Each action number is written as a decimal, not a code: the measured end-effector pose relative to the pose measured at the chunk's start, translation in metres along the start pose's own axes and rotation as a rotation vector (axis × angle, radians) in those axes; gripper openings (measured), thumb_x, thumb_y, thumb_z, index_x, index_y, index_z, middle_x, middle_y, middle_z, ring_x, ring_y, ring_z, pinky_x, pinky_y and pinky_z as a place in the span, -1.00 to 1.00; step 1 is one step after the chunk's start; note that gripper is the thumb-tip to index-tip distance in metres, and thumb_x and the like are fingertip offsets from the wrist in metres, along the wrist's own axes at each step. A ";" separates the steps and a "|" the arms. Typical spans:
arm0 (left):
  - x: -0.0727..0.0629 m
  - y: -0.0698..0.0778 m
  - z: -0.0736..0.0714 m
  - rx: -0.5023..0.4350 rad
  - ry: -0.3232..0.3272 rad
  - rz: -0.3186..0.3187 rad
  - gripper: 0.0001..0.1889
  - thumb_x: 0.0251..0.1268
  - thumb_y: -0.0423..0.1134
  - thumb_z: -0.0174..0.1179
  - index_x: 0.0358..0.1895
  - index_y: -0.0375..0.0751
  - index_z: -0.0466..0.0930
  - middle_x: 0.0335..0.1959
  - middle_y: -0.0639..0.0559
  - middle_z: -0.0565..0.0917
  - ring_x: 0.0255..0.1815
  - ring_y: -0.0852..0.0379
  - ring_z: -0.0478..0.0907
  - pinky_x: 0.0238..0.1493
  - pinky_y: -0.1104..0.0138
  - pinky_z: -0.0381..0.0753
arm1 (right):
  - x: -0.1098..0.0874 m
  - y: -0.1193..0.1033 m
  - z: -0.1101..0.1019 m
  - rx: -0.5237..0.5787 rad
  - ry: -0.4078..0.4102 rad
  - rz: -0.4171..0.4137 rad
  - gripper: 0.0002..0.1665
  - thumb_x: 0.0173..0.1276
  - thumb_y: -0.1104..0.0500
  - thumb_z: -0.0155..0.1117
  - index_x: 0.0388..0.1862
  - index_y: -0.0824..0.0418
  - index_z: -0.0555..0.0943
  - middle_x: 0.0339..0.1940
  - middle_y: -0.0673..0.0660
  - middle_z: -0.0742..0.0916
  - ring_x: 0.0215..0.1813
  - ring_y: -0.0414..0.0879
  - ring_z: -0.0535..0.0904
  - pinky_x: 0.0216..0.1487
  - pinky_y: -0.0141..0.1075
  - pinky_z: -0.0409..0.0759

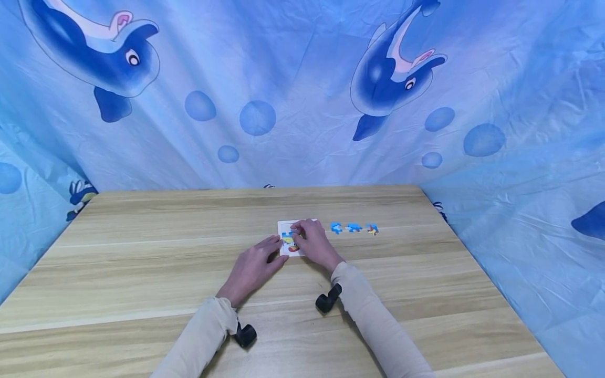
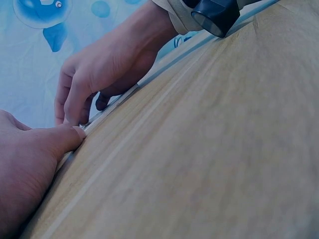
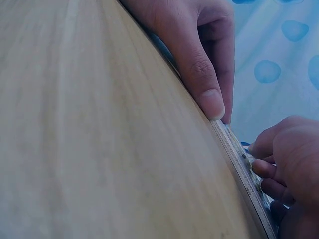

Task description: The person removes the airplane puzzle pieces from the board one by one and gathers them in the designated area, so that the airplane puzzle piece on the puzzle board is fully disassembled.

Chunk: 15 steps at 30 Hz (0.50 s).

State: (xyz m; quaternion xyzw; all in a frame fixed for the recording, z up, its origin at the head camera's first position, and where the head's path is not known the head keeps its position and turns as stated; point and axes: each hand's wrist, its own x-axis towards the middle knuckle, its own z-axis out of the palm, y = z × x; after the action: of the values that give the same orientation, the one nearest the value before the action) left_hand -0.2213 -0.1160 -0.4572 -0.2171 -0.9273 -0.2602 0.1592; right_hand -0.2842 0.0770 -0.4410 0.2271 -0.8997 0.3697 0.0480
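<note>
A small jigsaw board [image 1: 285, 222] with a white border and a partly visible coloured picture lies on the wooden table [image 1: 179, 273]. My left hand [image 1: 253, 263] holds its near left corner, thumb at the near edge and fingers along the left side. In the right wrist view, that thumb [image 3: 213, 103] sits right on the board's edge [image 3: 238, 162]. My right hand [image 1: 314, 242] is bent over the board's right half, fingertips down at the picture and covering part of it. I cannot tell whether a piece is between them.
Right of the board lie loose puzzle pieces: a blue one [image 1: 336, 228], a blue and white one [image 1: 353, 227] and a multicoloured one [image 1: 372, 229]. Behind the table hangs a blue curtain [image 1: 302, 152] with dolphins. Each wrist carries a small black camera [image 1: 246, 335].
</note>
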 end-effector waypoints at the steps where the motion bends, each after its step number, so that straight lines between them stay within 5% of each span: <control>1: 0.000 0.000 0.000 -0.001 0.000 -0.002 -0.53 0.37 -0.07 0.40 0.21 -0.31 0.70 0.28 -0.20 0.64 0.30 -0.16 0.59 0.20 -0.03 0.62 | 0.000 0.000 0.000 -0.013 -0.004 -0.001 -0.78 0.45 0.30 0.30 0.02 0.33 0.71 -0.18 0.14 0.69 -0.02 0.07 0.46 0.06 -0.08 0.44; 15: 0.000 0.001 -0.002 -0.009 -0.005 -0.007 -0.52 0.38 -0.06 0.39 0.23 -0.30 0.69 0.29 -0.21 0.63 0.30 -0.18 0.58 0.21 -0.05 0.62 | 0.001 -0.001 0.002 0.001 -0.008 -0.003 -0.85 0.44 0.29 0.32 -0.04 0.26 0.63 -0.22 0.10 0.65 -0.04 0.05 0.46 0.09 -0.08 0.40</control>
State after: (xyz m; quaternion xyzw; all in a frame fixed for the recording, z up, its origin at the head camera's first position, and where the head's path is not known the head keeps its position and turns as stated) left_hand -0.2202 -0.1168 -0.4553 -0.2150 -0.9273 -0.2642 0.1550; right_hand -0.2850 0.0747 -0.4415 0.2300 -0.8994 0.3690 0.0451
